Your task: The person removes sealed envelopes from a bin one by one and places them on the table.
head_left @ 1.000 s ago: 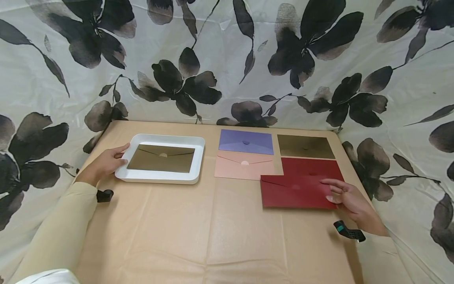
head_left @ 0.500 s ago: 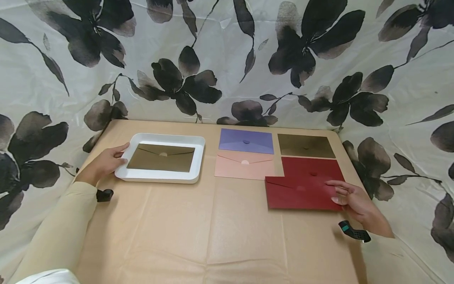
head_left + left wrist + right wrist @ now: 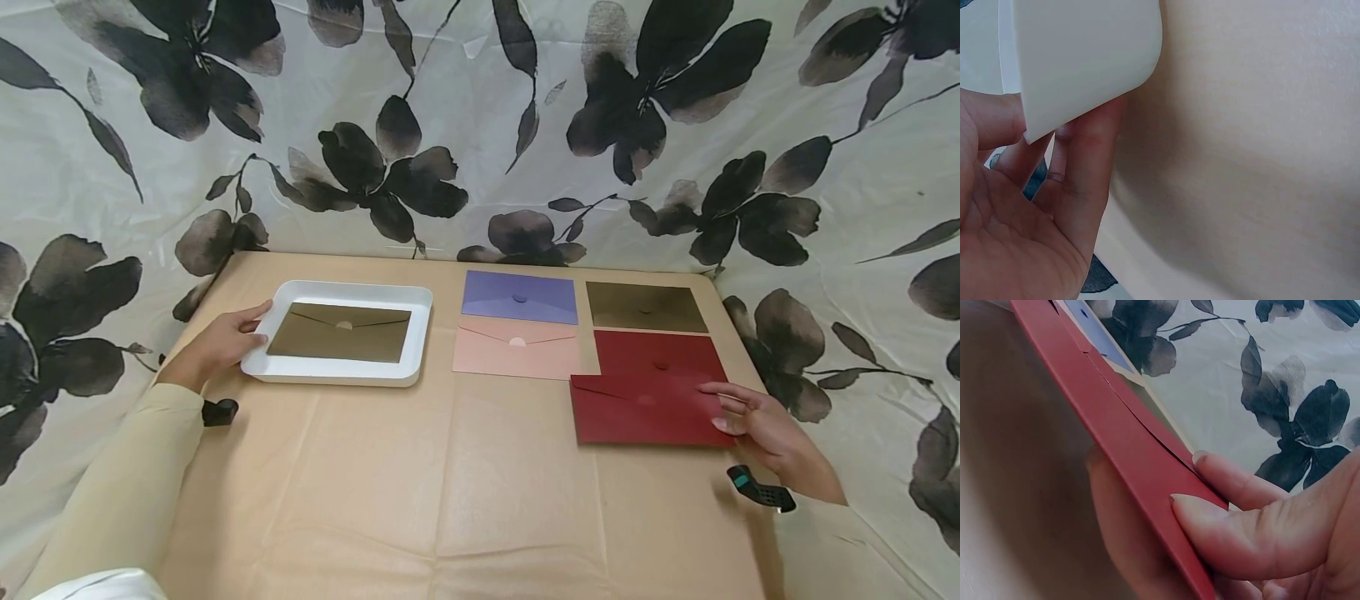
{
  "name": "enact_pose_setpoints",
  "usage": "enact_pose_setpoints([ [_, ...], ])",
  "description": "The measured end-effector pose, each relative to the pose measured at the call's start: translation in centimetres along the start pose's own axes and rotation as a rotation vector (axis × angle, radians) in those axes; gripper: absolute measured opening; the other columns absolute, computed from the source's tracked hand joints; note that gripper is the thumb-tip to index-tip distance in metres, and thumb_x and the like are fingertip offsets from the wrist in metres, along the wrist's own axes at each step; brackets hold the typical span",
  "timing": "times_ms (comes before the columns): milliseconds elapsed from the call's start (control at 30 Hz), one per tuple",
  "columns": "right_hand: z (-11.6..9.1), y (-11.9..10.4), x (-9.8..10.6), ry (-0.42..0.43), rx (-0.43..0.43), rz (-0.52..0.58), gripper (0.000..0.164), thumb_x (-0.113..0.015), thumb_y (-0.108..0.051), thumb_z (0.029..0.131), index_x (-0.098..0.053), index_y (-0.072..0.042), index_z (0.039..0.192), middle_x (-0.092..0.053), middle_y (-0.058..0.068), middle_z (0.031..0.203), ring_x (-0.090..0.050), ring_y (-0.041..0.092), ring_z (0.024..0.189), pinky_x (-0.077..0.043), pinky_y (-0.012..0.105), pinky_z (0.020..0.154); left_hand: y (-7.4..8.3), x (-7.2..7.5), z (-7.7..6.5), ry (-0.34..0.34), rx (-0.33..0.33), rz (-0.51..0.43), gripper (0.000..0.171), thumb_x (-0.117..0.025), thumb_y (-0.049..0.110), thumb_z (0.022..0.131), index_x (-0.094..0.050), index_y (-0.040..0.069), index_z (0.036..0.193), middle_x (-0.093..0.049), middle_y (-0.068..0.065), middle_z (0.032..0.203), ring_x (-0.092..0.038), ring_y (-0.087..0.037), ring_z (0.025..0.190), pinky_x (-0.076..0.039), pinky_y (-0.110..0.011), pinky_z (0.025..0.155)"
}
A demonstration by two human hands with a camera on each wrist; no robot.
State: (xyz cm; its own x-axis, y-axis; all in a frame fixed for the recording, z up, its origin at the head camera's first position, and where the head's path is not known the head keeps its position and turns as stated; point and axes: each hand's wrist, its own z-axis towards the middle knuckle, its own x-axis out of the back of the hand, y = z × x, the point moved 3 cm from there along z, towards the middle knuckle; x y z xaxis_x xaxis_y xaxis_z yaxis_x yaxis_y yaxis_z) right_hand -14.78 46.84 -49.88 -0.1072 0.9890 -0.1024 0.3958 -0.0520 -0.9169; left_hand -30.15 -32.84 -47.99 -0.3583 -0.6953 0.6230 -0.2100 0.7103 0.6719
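Observation:
My left hand point(image 3: 213, 346) grips the left end of a white tray point(image 3: 411, 333), its fingers reaching beneath the tray wall point(image 3: 1088, 56) in the left wrist view. A gold envelope point(image 3: 337, 343) lies in the tray, flap side up. With thumb and fingers, my right hand point(image 3: 768, 437) pinches the right end of a red envelope point(image 3: 637, 417). In the right wrist view the thumb presses on the face of this envelope point(image 3: 1104, 419) and other fingers are behind it. It overlaps a second red envelope point(image 3: 630, 350) on the table, hiding that one's lower part.
A blue-violet envelope point(image 3: 491, 296) and a pink envelope point(image 3: 487, 354) lie at the middle back. Another gold envelope point(image 3: 615, 304) is behind the red ones. The tan tabletop point(image 3: 375, 492) meets a floral cloth point(image 3: 450, 50) at its back edge.
My right hand has carried the red envelope a little to the right and slightly towards me, uncovering more of the pink one. The left hand and tray stay in place.

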Motion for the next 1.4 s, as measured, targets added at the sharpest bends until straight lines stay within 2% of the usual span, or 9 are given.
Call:
enact_pose_setpoints([
  [133,-0.2,0.1,0.4,0.002,-0.005,0.016,0.049,-0.060,0.011,0.097,-0.073,-0.025,0.128,-0.074,-0.016,0.117,-0.072,0.007,0.099,-0.061,0.022,0.080,-0.1,0.0,0.0,0.002,0.002,0.003,0.075,-0.044,0.003,0.106,0.000,0.015,0.165,-0.016,-0.039,0.164,-0.022,-0.061,0.151,-0.035,-0.068,0.116],
  [333,-0.7,0.2,1.0,-0.042,-0.003,0.053,0.051,-0.056,0.013,0.098,-0.073,-0.024,0.128,-0.077,-0.012,0.116,-0.074,0.009,0.100,-0.063,0.026,0.081,-0.2,-0.1,0.1,-0.001,0.010,0.007,0.075,-0.044,0.003,0.105,0.000,0.015,0.165,-0.016,-0.040,0.164,-0.023,-0.061,0.151,-0.035,-0.068,0.116],
  [700,-1.1,0.5,2.1,-0.033,-0.042,0.037,0.053,-0.055,0.013,0.097,-0.073,-0.026,0.128,-0.076,-0.014,0.117,-0.074,0.009,0.102,-0.063,0.028,0.084,-0.3,-0.2,0.2,-0.014,-0.006,-0.007,0.075,-0.044,0.002,0.106,0.001,0.015,0.165,-0.018,-0.040,0.164,-0.027,-0.060,0.150,-0.040,-0.065,0.113],
  [1100,-1.4,0.6,3.1,-0.009,-0.073,0.027,0.051,-0.058,0.012,0.097,-0.074,-0.027,0.127,-0.076,-0.015,0.115,-0.073,0.009,0.101,-0.064,0.029,0.084,-0.2,-0.1,0.2,-0.011,0.023,-0.005,0.076,-0.044,0.005,0.106,0.002,0.019,0.165,-0.012,-0.037,0.166,-0.020,-0.061,0.152,-0.036,-0.067,0.116],
  [1300,-1.4,0.9,3.6,-0.013,-0.073,0.046,0.052,-0.057,0.013,0.097,-0.074,-0.026,0.127,-0.075,-0.016,0.116,-0.073,0.009,0.102,-0.064,0.029,0.085,0.1,-0.1,0.0,-0.011,0.009,0.000,0.076,-0.044,0.004,0.106,0.002,0.016,0.164,-0.014,-0.039,0.165,-0.023,-0.061,0.151,-0.037,-0.067,0.115],
  [1400,-1.5,1.0,3.8,-0.031,-0.068,0.061,0.052,-0.056,0.013,0.097,-0.074,-0.025,0.128,-0.075,-0.017,0.117,-0.073,0.008,0.103,-0.064,0.029,0.085,0.1,-0.1,0.0,-0.013,-0.003,-0.006,0.075,-0.044,0.004,0.105,0.001,0.014,0.164,-0.016,-0.040,0.164,-0.027,-0.061,0.150,-0.042,-0.064,0.113],
])
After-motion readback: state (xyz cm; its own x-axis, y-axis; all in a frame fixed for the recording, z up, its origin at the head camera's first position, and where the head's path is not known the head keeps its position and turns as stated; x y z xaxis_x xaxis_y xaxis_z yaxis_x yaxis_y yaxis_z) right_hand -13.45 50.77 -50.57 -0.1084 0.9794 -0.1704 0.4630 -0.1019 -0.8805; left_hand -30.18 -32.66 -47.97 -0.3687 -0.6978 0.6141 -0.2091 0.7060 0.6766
